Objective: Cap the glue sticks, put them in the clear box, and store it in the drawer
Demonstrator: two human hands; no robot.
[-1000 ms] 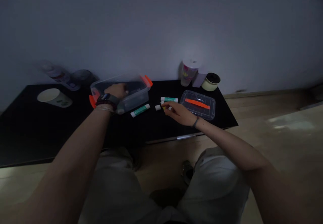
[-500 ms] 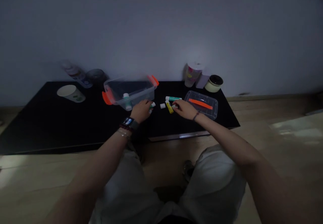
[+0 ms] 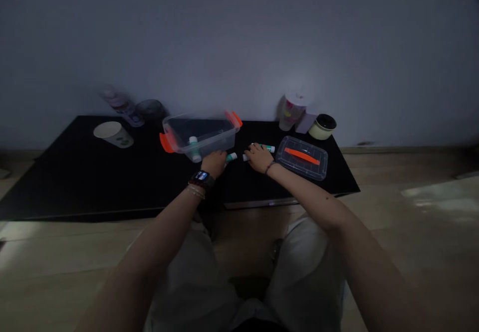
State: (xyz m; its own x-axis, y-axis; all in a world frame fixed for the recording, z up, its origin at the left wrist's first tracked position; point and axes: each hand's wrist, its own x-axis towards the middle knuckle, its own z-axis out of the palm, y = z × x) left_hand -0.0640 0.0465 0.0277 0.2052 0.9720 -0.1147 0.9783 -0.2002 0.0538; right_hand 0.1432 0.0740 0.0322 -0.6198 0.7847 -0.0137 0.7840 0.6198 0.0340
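The head view shows the left hand (image 3: 214,163) curled, fingers pressed together on a teal-and-white glue stick (image 3: 231,157) whose end pokes out on the black tabletop (image 3: 112,182), just in front of a clear plastic box with orange clips (image 3: 209,137) holding an upright glue stick (image 3: 193,148). The right hand (image 3: 258,158), fingers loosely spread, sits at a small white cap (image 3: 245,157) beside a second teal glue stick (image 3: 267,148); whether it pinches anything, I cannot tell. The hands are closer together than a moment earlier, and the right hand now covers where a yellow stick lay.
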